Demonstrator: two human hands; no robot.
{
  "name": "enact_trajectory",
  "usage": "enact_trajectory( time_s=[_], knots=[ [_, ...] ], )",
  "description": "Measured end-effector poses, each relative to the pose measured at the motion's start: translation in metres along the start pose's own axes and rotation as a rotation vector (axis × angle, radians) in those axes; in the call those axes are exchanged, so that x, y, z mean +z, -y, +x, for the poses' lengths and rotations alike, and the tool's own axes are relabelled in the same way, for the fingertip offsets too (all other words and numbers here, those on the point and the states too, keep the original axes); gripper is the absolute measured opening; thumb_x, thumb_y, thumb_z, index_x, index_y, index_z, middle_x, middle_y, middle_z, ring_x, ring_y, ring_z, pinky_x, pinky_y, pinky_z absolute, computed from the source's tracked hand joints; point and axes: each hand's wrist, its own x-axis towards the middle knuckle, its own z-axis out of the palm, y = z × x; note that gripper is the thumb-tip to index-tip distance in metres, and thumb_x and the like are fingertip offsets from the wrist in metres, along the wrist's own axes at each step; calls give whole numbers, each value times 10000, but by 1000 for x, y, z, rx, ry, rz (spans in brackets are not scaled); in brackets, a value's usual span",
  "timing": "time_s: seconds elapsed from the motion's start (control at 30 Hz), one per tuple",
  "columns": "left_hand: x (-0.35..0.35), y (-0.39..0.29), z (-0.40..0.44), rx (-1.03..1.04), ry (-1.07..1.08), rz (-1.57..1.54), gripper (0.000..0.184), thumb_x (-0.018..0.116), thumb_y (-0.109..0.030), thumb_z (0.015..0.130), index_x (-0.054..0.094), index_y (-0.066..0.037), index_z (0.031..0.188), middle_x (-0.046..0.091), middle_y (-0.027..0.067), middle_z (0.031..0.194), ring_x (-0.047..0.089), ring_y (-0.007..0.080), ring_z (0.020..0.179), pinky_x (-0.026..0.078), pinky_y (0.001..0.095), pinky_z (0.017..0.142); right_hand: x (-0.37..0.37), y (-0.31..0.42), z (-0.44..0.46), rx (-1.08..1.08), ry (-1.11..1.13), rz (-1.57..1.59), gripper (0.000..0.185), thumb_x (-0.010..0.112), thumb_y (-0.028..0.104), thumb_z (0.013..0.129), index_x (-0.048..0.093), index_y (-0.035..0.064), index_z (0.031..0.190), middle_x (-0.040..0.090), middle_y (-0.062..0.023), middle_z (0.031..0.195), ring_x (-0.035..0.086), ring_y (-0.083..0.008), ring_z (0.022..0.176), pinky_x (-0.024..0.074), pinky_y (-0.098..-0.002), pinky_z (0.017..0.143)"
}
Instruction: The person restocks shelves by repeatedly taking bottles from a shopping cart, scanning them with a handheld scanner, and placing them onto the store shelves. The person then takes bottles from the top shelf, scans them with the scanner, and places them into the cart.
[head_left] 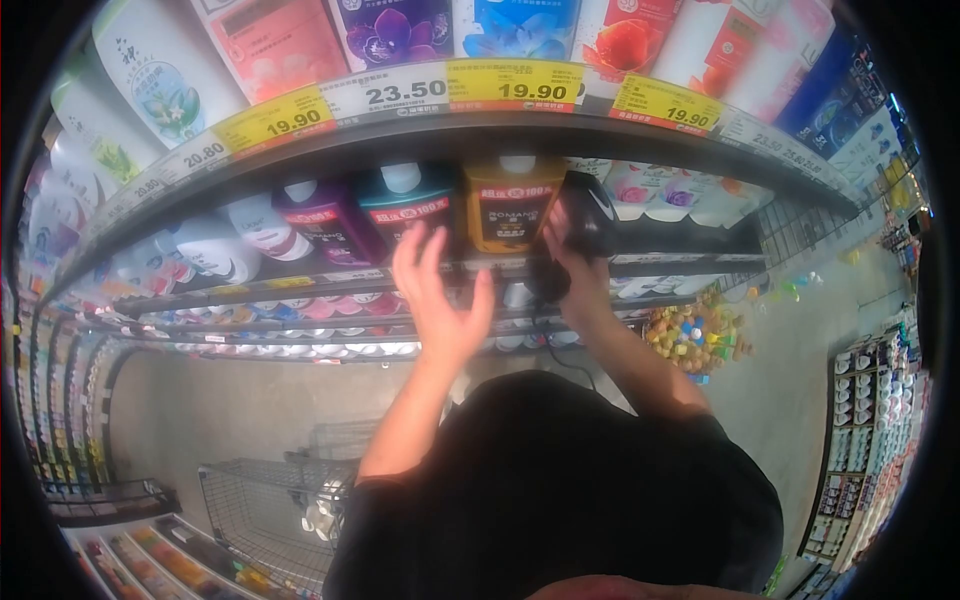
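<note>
My left hand (440, 300) is raised before the lower shelf with its fingers spread, holding nothing. Its fingertips are close in front of a teal bottle (405, 210) with a red label band; I cannot tell whether they touch it. My right hand (574, 255) is closed on a black bottle (592, 215) at the shelf's front, its fingers on the bottle's left side. Just left of that hand stands an amber bottle (508, 225) with a red band and dark label. A purple bottle (325, 225) stands left of the teal one. Below my right hand is a dark object (547, 278) I cannot make out.
Above, a shelf edge with price tags (510, 85) juts out over the bottles. White bottles (215, 245) fill the left of the lower shelf; floral packs (665, 190) are at right. Behind me stands a wire shopping cart (270, 510). A thin cord (570, 362) hangs below.
</note>
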Motion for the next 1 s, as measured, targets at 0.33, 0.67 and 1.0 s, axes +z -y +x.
enact_trajectory(
  time_s=[0.33,0.67,1.0],
  knots=[
    [20,-4,4,-57,141,-227,701,704,-125,853,366,-4,1455,354,223,1507,406,348,1366,383,432,1083,-6,5,1,34,50,-47,550,513,-63,942,404,54,1468,444,-75,1504,463,-147,1330,348,-291,1133],
    [31,-11,-1,-144,228,-297,772,705,-141,866,291,-9,1505,259,244,1577,321,361,1446,345,449,1136,-11,-2,1,22,73,3,556,533,-45,929,390,19,1462,431,-93,1506,401,-173,1396,297,-325,1173],
    [29,-6,-7,-118,204,-334,744,700,-156,875,311,0,1490,302,237,1557,337,345,1437,332,445,1139,-3,6,1,-3,91,8,586,529,-22,941,326,20,1489,393,-124,1528,361,-218,1430,271,-373,1200]
  ],
)
